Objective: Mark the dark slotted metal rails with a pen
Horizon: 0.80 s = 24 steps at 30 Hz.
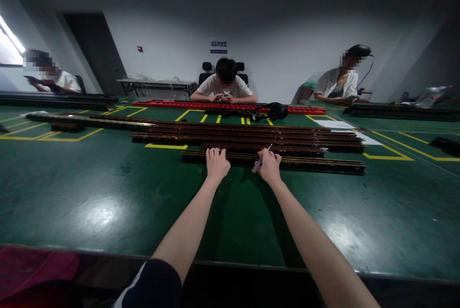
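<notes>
A long dark rail [323, 165] with thin brass-coloured edges lies across the green table, nearest to me. My left hand [217, 164] is closed over this rail left of its middle, fingers curled over the far side. To the right, my right hand [270, 166] grips a small screwdriver [256, 168]; its thin metal tip points up and away, and its handle shows below the fingers. That hand also rests against the rail. Just behind lies a stack of similar long dark rails [230, 133], side by side. My fingers hide parts of the front rail.
The green table [118, 188] carries yellow tape lines. Farther back are a red rail [302, 109], a coiled black cable [275, 110] and white paper [334, 124]. Dark rails [53, 101] lie far left, others [402, 111] far right. Three people sit across the table.
</notes>
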{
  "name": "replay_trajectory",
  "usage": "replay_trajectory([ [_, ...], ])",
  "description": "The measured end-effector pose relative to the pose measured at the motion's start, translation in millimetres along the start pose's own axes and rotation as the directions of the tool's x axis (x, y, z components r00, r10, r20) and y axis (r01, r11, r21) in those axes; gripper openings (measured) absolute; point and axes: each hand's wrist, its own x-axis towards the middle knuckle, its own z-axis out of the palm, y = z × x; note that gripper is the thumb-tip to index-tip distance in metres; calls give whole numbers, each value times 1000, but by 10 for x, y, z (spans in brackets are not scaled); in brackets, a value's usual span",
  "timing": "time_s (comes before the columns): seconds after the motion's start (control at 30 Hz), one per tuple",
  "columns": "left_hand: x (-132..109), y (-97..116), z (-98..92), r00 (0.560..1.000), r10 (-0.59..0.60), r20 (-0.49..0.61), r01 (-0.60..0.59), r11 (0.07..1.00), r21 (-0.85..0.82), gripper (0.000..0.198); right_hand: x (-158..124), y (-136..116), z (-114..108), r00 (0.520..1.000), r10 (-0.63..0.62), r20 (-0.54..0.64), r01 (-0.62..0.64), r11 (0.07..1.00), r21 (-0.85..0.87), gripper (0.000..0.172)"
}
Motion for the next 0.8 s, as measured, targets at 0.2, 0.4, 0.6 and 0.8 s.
replay_trajectory([
  [0.2, 4, -10, 16, 1000, 3, 9, -3, 1000, -2, 45, 7, -10, 4, 1000, 29, 10, -29, 998, 62, 26],
  [0.4, -5, 8, -11, 1000, 3, 12, -3, 1000, 17, 46, 5, 9, -25, 999, 28, -20, -28, 999, 28, 30],
  [0.6, -4, 6, -13, 1000, 5, 17, -6, 1000, 20, 47, 0, -5, -9, 999, -25, 22, 25, 1000, -13, 22],
  [0.8, -6, 7, 6, 1000, 2, -7, -1, 999, 32, 47, 9, -17, 33, 1000, 5, -8, -5, 1000, -12, 21],
])
